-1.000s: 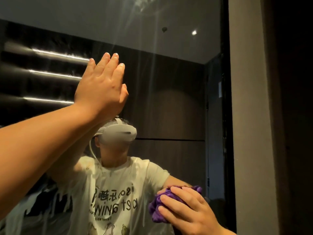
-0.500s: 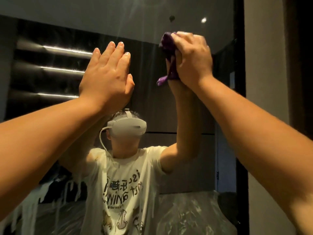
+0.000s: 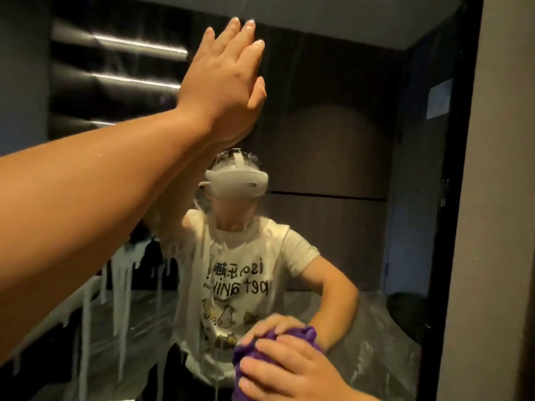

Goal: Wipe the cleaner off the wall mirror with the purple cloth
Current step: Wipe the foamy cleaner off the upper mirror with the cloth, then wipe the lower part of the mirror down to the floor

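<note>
A large mirror (image 3: pixel 333 117) fills the view, with white streaks running down its lower left part. My left hand (image 3: pixel 225 82) is raised with straight fingers and lies flat against the glass near the top. My right hand (image 3: pixel 289 369) is low at the bottom and grips a bunched purple cloth (image 3: pixel 252 357), held against the mirror. The glass shows a person in a white headset and a pale printed T-shirt.
The mirror's black frame (image 3: pixel 451 198) runs down the right side, with a grey wall (image 3: pixel 498 198) beyond it. Reflected in the glass are dark wall panels, light strips at upper left and plastic sheeting low down.
My right hand with the purple cloth went from low to high on the mirror and has come back down to the bottom. My left hand has stayed flat on the glass.
</note>
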The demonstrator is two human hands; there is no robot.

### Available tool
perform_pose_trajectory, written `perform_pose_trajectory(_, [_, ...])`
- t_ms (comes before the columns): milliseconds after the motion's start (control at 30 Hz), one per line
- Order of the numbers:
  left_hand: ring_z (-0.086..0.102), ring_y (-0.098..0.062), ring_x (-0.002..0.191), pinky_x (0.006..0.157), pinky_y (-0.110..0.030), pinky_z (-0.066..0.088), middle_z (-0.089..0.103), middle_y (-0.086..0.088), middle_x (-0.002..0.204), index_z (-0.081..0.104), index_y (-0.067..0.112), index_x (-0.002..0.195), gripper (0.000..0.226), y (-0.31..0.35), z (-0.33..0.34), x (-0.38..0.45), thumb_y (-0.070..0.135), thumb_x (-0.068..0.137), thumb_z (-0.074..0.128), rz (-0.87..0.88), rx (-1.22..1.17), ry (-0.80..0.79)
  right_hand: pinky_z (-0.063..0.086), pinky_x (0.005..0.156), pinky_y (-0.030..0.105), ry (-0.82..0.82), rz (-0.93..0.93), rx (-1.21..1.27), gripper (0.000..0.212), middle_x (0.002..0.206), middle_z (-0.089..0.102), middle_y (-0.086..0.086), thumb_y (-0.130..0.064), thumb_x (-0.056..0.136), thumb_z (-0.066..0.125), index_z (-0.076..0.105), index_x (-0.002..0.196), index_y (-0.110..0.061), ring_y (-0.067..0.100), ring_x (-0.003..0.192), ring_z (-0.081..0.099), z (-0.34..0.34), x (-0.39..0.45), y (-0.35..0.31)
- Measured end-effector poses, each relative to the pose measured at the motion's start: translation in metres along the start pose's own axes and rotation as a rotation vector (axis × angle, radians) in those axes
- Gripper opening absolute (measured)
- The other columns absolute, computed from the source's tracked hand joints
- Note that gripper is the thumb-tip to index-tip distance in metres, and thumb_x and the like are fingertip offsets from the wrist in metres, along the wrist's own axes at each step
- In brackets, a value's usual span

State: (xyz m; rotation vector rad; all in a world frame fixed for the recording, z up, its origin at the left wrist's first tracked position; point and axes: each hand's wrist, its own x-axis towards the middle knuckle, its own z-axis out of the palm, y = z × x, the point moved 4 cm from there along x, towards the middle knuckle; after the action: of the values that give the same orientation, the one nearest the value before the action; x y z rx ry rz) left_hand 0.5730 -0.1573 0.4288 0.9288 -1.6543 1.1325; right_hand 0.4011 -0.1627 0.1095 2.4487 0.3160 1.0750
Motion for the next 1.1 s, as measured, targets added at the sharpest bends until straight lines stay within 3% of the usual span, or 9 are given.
perform_pose_trajectory(100, [0.014, -0.025, 0.151, 0.123, -0.040, 0.006, 0.023, -0.012, 0.161, 0.033, 0.008, 0.150, 0.057, -0.009, -0.013, -0.021, 0.028, 0.096, 0.032, 0.031, -0.166, -0.024, 0.044, 0.107, 0.050, -0.051, -0.236, -1.104, 0.031, 0.134, 0.064, 0.009, -0.020, 0.096, 0.065, 0.069, 0.126, -0.015, 0.037, 0.123, 0.059, -0.058, 0.100, 0.022])
perform_pose_trajectory(200, [0.019, -0.027, 0.149, 0.123, -0.044, 0.013, 0.028, -0.014, 0.158, 0.038, 0.006, 0.147, 0.057, -0.037, -0.032, -0.053, 0.029, 0.095, 0.032, 0.022, -0.146, 0.012, 0.049, 0.094, 0.056, 0.330, 0.217, -0.936, 0.029, 0.125, 0.066, 0.018, -0.014, 0.098, 0.054, 0.065, 0.125, -0.012, 0.039, 0.115, 0.061, -0.151, 0.179, 0.107])
perform_pose_trajectory(333, [0.024, -0.032, 0.146, 0.120, -0.052, 0.016, 0.032, -0.017, 0.156, 0.044, 0.005, 0.141, 0.055, -0.114, -0.049, -0.113, 0.026, 0.092, 0.036, -0.132, 0.035, 0.019, 0.043, 0.104, 0.036, 0.341, 0.485, -0.399, 0.041, 0.116, 0.061, 0.009, -0.044, 0.107, 0.043, 0.054, 0.127, -0.011, 0.028, 0.108, 0.055, -0.127, 0.188, 0.206])
perform_pose_trajectory(400, [0.020, -0.034, 0.148, 0.120, -0.053, 0.011, 0.028, -0.019, 0.157, 0.042, 0.004, 0.143, 0.058, -0.156, -0.054, -0.153, 0.026, 0.089, 0.037, -0.245, 0.123, 0.002, 0.046, 0.096, 0.028, 0.274, 0.451, -0.435, 0.071, 0.115, 0.066, -0.005, -0.055, 0.100, 0.049, 0.047, 0.133, 0.008, 0.010, 0.107, 0.061, -0.099, 0.213, 0.183])
perform_pose_trajectory(533, [0.015, -0.035, 0.149, 0.119, -0.050, 0.004, 0.020, -0.019, 0.160, 0.036, 0.007, 0.146, 0.060, -0.208, -0.065, -0.225, 0.027, 0.090, 0.037, -0.443, 0.192, -0.022, 0.048, 0.097, 0.048, 0.019, 0.082, -1.000, 0.034, 0.137, 0.061, 0.009, -0.026, 0.105, 0.052, 0.060, 0.134, -0.011, 0.037, 0.122, 0.058, 0.002, 0.206, 0.081])
perform_pose_trajectory(667, [0.009, -0.032, 0.150, 0.121, -0.049, 0.007, 0.006, -0.016, 0.164, 0.024, 0.013, 0.152, 0.061, -0.216, -0.061, -0.270, 0.028, 0.094, 0.036, -0.493, 0.115, -0.134, 0.038, 0.110, 0.049, -0.363, -0.084, -0.867, 0.042, 0.145, 0.056, 0.007, -0.027, 0.099, 0.050, 0.058, 0.138, -0.015, 0.032, 0.134, 0.048, 0.154, 0.103, -0.009])
perform_pose_trajectory(833, [0.004, -0.025, 0.151, 0.123, -0.045, 0.003, -0.003, -0.008, 0.165, 0.017, 0.019, 0.155, 0.063, -0.220, -0.060, -0.282, 0.033, 0.096, 0.033, -0.454, 0.016, -0.152, 0.050, 0.094, 0.020, -0.508, 0.311, 0.313, 0.019, 0.105, 0.075, -0.009, -0.039, 0.092, 0.069, 0.077, 0.102, -0.025, 0.004, 0.101, 0.068, 0.220, 0.065, -0.015])
perform_pose_trajectory(933, [0.003, -0.024, 0.152, 0.123, -0.045, 0.003, -0.004, -0.009, 0.165, 0.017, 0.016, 0.155, 0.063, -0.220, -0.060, -0.282, 0.030, 0.097, 0.034, -0.425, -0.020, -0.156, 0.044, 0.098, 0.035, -0.470, -0.184, -0.732, 0.033, 0.130, 0.062, 0.001, -0.039, 0.108, 0.042, 0.064, 0.124, -0.021, 0.021, 0.117, 0.057, 0.179, 0.135, -0.039])
perform_pose_trajectory(1100, [0.004, -0.024, 0.152, 0.122, -0.048, 0.004, -0.002, -0.011, 0.165, 0.019, 0.014, 0.155, 0.061, -0.224, -0.055, -0.283, 0.024, 0.097, 0.036, -0.373, -0.108, -0.113, 0.047, 0.096, 0.043, 0.109, 0.256, -0.994, 0.036, 0.136, 0.062, 0.009, -0.032, 0.108, 0.042, 0.062, 0.135, -0.016, 0.035, 0.119, 0.060, 0.050, 0.292, 0.068])
